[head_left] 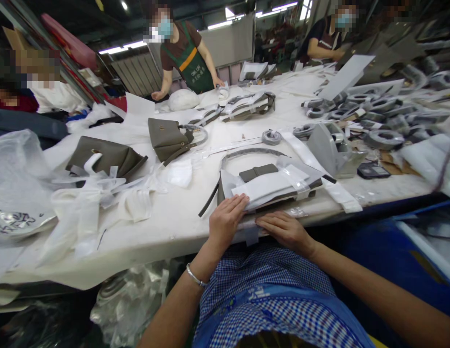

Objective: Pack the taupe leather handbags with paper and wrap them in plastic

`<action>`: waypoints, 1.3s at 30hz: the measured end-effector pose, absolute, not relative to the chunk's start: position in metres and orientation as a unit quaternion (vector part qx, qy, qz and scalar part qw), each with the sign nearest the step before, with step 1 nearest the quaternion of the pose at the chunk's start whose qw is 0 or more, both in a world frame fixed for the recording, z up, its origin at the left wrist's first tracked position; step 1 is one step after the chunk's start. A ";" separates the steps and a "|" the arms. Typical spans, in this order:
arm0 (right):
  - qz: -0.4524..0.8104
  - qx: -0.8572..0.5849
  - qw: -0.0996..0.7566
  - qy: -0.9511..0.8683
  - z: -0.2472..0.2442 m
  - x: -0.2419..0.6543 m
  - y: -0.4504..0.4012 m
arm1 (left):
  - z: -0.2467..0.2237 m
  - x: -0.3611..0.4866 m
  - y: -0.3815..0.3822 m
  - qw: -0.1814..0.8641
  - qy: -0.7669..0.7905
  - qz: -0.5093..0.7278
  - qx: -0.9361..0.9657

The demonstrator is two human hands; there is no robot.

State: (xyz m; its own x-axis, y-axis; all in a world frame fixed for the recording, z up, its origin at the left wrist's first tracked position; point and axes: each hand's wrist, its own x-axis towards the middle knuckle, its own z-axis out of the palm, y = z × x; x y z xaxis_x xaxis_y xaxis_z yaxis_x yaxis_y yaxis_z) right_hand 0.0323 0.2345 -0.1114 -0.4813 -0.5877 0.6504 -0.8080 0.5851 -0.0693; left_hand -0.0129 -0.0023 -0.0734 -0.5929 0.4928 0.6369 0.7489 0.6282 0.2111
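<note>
A grey-brown handbag point(259, 172) lies on its side in front of me, with white paper point(272, 188) and clear tape over it. Its handle point(252, 152) is wrapped and curves away from me. My left hand point(228, 217) lies flat on the bag's near left corner, fingers stretched out and together. At the table's front edge, just below the bag, my right hand point(285, 231) has its fingers extended; its fingertips come close to the left hand. Between the hands, a translucent strip point(251, 236) hangs at the edge.
Other handbags point(167, 137) stand or lie to the left and beyond. White strips point(89, 193) and plastic cover the left side. Wrapped coiled straps point(384, 137) are heaped at right, near a dark device point(373, 170). Co-workers point(188, 55) stand across the table.
</note>
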 end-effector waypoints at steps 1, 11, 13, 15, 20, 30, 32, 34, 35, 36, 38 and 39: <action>0.176 0.412 0.289 -0.846 -0.118 0.037 0.236 | -0.073 -0.013 -0.002 0.265 -0.862 -0.238 -0.361; 0.202 0.385 0.355 -0.828 -0.127 0.034 0.201 | -0.070 -0.012 -0.004 0.220 -0.874 -0.238 -0.363; 0.238 0.399 0.353 -0.812 -0.121 0.035 0.198 | -0.070 -0.011 -0.005 0.218 -0.874 -0.239 -0.362; 0.268 0.408 0.335 -0.806 -0.115 0.037 0.198 | -0.069 -0.011 -0.005 0.221 -0.873 -0.241 -0.362; 0.334 0.395 0.293 -0.804 -0.106 0.047 0.203 | -0.071 -0.007 -0.001 0.235 -0.870 -0.249 -0.354; 0.300 0.356 0.299 -0.833 -0.080 0.074 0.207 | -0.084 -0.003 0.007 0.286 -0.869 -0.227 -0.335; 0.293 0.369 0.306 -0.827 -0.066 0.067 0.208 | -0.085 -0.003 0.007 0.298 -0.866 -0.221 -0.337; 0.286 0.386 0.309 -0.821 -0.050 0.054 0.210 | -0.087 -0.003 0.007 0.310 -0.865 -0.215 -0.330; 0.282 0.391 0.307 -0.820 -0.042 0.046 0.210 | -0.089 -0.003 0.008 0.316 -0.866 -0.213 -0.324; 0.277 0.393 0.304 -0.822 -0.034 0.037 0.211 | -0.090 -0.002 0.008 0.320 -0.868 -0.210 -0.316; 0.268 0.386 0.291 -0.833 -0.022 0.019 0.212 | -0.091 -0.001 0.008 0.326 -0.873 -0.209 -0.298; 0.264 0.377 0.278 -0.843 -0.017 0.010 0.212 | -0.091 -0.001 0.008 0.327 -0.874 -0.213 -0.292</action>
